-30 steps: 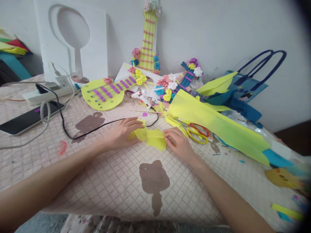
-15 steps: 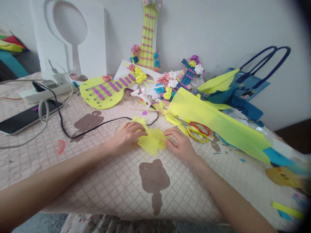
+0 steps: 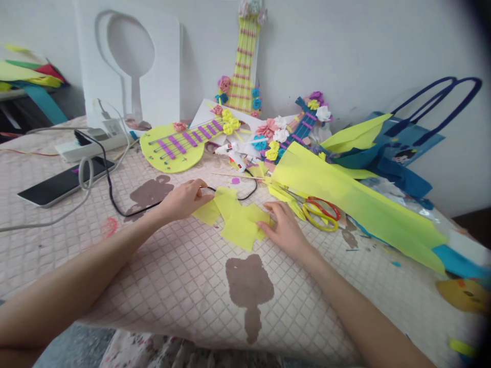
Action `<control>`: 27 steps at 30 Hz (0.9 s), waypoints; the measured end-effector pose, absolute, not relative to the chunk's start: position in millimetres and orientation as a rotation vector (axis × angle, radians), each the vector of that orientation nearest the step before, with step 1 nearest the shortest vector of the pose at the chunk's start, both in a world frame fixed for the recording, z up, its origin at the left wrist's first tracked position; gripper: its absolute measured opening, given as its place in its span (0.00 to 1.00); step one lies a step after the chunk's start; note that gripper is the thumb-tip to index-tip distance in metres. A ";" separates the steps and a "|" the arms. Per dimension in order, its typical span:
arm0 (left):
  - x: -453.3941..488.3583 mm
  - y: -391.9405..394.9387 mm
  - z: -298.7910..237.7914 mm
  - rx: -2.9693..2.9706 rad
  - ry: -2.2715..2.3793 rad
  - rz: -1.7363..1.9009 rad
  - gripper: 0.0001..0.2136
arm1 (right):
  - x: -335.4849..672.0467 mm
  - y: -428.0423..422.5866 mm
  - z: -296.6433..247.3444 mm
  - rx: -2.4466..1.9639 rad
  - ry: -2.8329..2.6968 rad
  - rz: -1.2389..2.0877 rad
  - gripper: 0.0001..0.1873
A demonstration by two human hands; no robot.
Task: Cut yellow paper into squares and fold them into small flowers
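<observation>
Several small yellow paper pieces [image 3: 238,222] lie flat on the quilted table cover [image 3: 184,286]. My left hand [image 3: 183,199] rests at their left edge, fingers curled over the nearest piece [image 3: 207,212] and close to a black cable [image 3: 153,205]. My right hand [image 3: 283,227] lies on the right side of the pieces, fingers stretched and pressing the paper down. Red and yellow scissors [image 3: 319,212] sit just right of that hand.
A large yellow sheet [image 3: 353,202] and blue bag [image 3: 406,145] fill the right. Paper guitars [image 3: 180,145] with paper flowers and a glue gun [image 3: 230,151] lie behind. A phone [image 3: 63,181] and power strip [image 3: 90,143] are at left. A white foam board [image 3: 130,61] leans on the wall.
The bunched yellow paper has been spread out into flat pieces. My left hand has drawn back to the left; my right hand stays on the paper. The view shifted slightly.
</observation>
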State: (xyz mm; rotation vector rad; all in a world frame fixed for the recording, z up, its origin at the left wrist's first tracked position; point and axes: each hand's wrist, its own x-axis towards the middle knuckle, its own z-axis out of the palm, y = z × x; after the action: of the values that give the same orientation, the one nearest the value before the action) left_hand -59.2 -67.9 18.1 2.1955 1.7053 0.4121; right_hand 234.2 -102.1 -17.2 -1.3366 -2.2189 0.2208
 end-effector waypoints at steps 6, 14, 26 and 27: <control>-60.8 -66.2 16.4 2.173 1.679 0.326 0.24 | 216.3 -91.5 -11.5 -1.508 -2.275 0.179 0.33; -66.7 -58.8 13.1 2.108 1.555 0.418 0.12 | 210.3 -92.3 -3.3 -1.532 -2.112 0.685 0.14; -80.2 -48.1 13.6 1.812 1.537 0.819 0.12 | 255.6 -63.2 -18.2 -1.441 -1.775 0.417 0.19; -80.9 -47.3 12.8 1.781 1.532 0.837 0.12 | 257.1 -64.8 -16.7 -1.433 -1.778 0.360 0.19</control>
State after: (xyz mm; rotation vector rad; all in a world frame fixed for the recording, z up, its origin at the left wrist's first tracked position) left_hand -80.9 -47.3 12.8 1.7810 1.5322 0.8370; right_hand 257.1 -64.8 -16.7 -1.4326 -1.7784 0.3596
